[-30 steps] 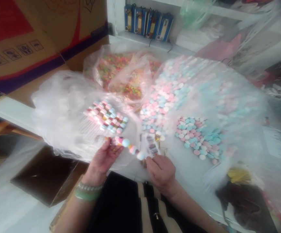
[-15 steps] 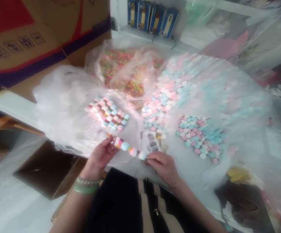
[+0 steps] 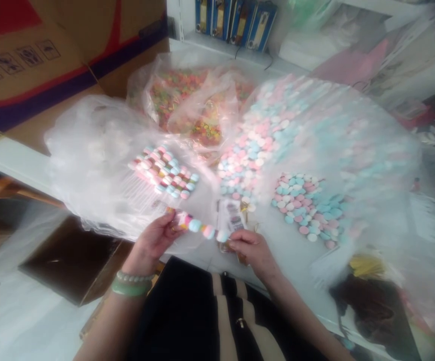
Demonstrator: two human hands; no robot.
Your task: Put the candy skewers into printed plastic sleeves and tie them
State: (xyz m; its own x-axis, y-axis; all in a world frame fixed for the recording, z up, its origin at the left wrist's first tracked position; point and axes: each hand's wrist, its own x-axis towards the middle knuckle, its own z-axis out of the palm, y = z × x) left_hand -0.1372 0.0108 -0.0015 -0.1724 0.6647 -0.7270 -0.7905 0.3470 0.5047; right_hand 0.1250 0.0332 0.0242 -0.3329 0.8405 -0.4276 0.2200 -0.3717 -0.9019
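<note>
Clothing in black and cream stripes [image 3: 217, 311] fills the bottom of the view. Above it, a green bangle [image 3: 130, 289] and a bead bracelet circle the left wrist, and the left hand [image 3: 152, 243] pinches the pink end of a stick of pastel beads [image 3: 202, 226] between its fingers. The right hand [image 3: 249, 250] pinches the stick's blue end, so the stick lies level between both hands. A barcode card [image 3: 231, 216] sits just beyond the right hand on the white table [image 3: 292, 260]. Past it lie rows of pink and blue sticks [image 3: 163, 170] on a clear plastic bag [image 3: 85, 165], loose pink and blue discs [image 3: 307, 205], a bag of mixed bright pieces [image 3: 187, 105], and a cardboard box [image 3: 33, 60]
</note>
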